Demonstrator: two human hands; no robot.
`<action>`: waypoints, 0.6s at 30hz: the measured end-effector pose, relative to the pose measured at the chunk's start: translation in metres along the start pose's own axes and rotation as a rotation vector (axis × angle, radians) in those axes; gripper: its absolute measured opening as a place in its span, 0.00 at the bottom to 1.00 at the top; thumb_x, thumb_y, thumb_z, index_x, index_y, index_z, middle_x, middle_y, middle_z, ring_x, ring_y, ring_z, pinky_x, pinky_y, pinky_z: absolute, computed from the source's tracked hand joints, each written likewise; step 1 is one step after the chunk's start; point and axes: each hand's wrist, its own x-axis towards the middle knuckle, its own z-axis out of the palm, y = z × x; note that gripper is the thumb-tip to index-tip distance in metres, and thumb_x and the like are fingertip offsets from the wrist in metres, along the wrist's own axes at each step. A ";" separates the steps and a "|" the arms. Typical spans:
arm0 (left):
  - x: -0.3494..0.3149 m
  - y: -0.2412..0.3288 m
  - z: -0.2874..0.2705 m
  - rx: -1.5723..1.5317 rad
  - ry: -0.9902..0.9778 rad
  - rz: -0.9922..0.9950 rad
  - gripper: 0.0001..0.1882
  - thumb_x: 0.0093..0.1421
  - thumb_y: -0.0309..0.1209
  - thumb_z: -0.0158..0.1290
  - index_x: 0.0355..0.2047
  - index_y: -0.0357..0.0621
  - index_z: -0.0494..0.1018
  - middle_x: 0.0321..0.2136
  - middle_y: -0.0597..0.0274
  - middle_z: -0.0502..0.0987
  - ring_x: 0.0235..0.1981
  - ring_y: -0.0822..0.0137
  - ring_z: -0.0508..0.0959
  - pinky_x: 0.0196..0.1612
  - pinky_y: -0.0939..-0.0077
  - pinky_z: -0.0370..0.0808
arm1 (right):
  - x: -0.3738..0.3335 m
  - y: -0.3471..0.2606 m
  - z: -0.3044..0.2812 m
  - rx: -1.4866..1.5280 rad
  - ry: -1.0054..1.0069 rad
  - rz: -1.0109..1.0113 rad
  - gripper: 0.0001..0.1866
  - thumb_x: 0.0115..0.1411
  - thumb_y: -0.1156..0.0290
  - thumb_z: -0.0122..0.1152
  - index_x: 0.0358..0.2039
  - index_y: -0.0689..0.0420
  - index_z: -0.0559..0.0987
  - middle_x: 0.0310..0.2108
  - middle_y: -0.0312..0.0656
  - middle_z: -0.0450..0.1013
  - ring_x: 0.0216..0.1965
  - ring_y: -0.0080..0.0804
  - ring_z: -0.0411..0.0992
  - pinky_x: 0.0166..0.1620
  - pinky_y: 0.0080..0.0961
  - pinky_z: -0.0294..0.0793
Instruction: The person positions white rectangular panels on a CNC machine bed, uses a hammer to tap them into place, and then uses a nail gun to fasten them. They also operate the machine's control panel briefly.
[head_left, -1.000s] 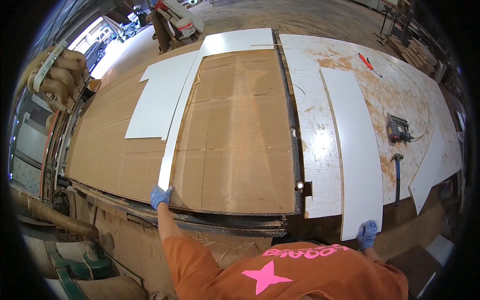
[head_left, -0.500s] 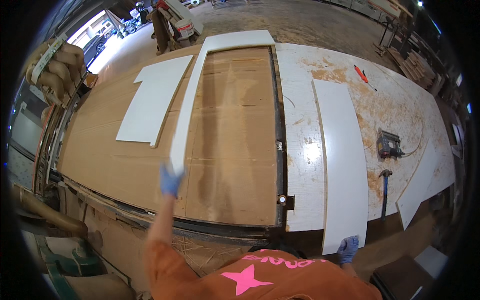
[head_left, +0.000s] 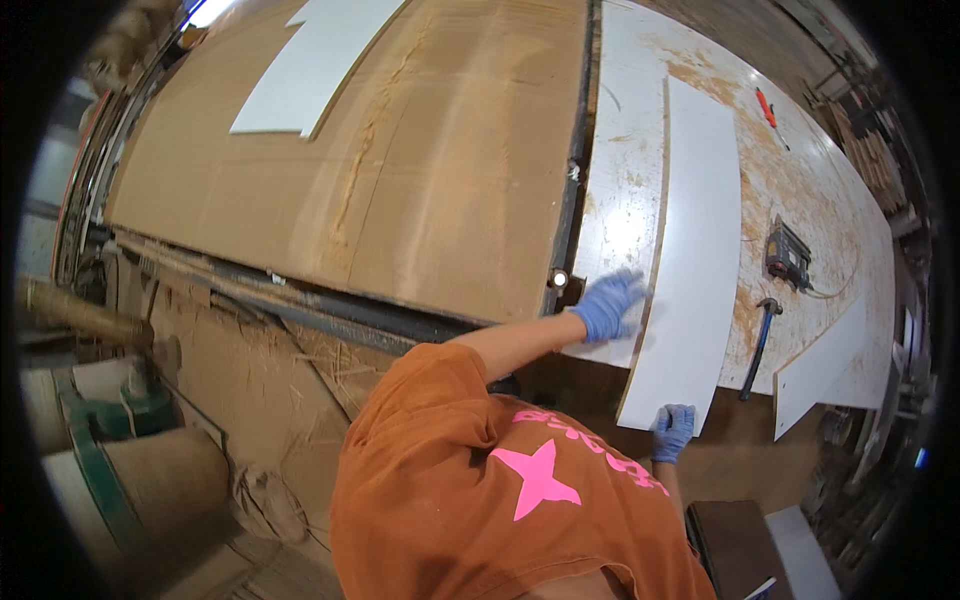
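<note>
Currently: long white rectangular board on sawdust-strewn white table, overhanging near edge; blue-gloved right hand pinching near end; blue-gloved left hand spread, just beside. Hold apparently half made, left grip lacking.

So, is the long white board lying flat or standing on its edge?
The board lies flat: its broad face points up, and its near end, at the right hand, overhangs the table.

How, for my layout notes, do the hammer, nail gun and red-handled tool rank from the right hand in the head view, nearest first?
1. Hammer: ahead, right.
2. Nail gun: right, beyond hammer.
3. Red-handled tool: right, farthest ahead.
</note>
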 end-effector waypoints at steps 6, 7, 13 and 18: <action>-0.035 0.069 0.079 0.080 0.004 -0.124 0.40 0.53 0.56 0.54 0.62 0.51 0.62 0.65 0.39 0.53 0.66 0.42 0.54 0.68 0.54 0.46 | 0.012 0.004 -0.009 0.044 -0.081 -0.114 0.04 0.53 0.73 0.61 0.26 0.54 0.74 0.24 0.44 0.68 0.29 0.45 0.68 0.55 0.47 0.65; -0.034 0.073 0.089 0.105 0.041 -0.155 0.40 0.53 0.56 0.54 0.62 0.52 0.62 0.65 0.39 0.52 0.66 0.43 0.53 0.69 0.54 0.45 | 0.014 0.004 -0.011 0.043 -0.090 -0.140 0.04 0.53 0.73 0.61 0.25 0.54 0.74 0.24 0.44 0.68 0.28 0.45 0.67 0.54 0.47 0.65; -0.007 0.079 0.116 0.134 0.238 -0.385 0.39 0.54 0.57 0.51 0.63 0.54 0.62 0.66 0.42 0.50 0.67 0.45 0.50 0.69 0.53 0.40 | 0.021 0.015 -0.015 0.055 -0.184 -0.151 0.05 0.53 0.70 0.62 0.26 0.54 0.74 0.25 0.44 0.69 0.31 0.45 0.68 0.42 0.43 0.65; -0.001 0.088 0.119 0.206 0.242 -0.481 0.38 0.56 0.58 0.48 0.64 0.56 0.61 0.66 0.46 0.51 0.68 0.48 0.49 0.69 0.51 0.38 | 0.034 0.027 0.006 -0.013 -0.186 0.020 0.07 0.56 0.66 0.60 0.26 0.54 0.75 0.27 0.44 0.71 0.34 0.44 0.70 0.39 0.42 0.65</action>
